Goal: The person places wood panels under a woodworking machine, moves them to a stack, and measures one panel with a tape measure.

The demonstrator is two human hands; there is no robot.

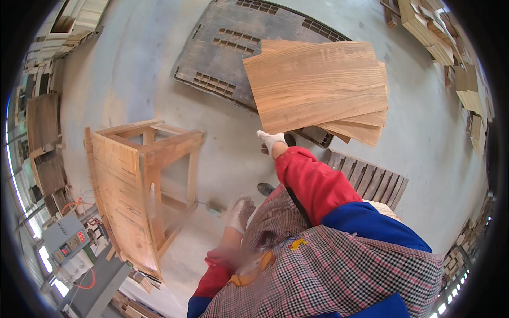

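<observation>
My right hand [272,141], in a white work glove, reaches out to the near left corner of the top wooden panel [316,85]. Whether its fingers touch the panel's edge I cannot tell; the thumb side points away from me. That panel lies on several similar boards [360,133], fanned out at different angles on a dark plastic pallet [159,73]. Lower down, my left hand [240,212], also gloved, hangs in front of my checked apron [318,258] with nothing seen in it. Its fingers are loosely bent and slightly blurred.
Left of me stands a wooden workbench [119,187] with an open frame. Beyond it sits a grey control box [65,238] with red displays and hoses. A slatted wooden pallet [368,177] lies to my right. Stacked boards [427,33] stand at the far right.
</observation>
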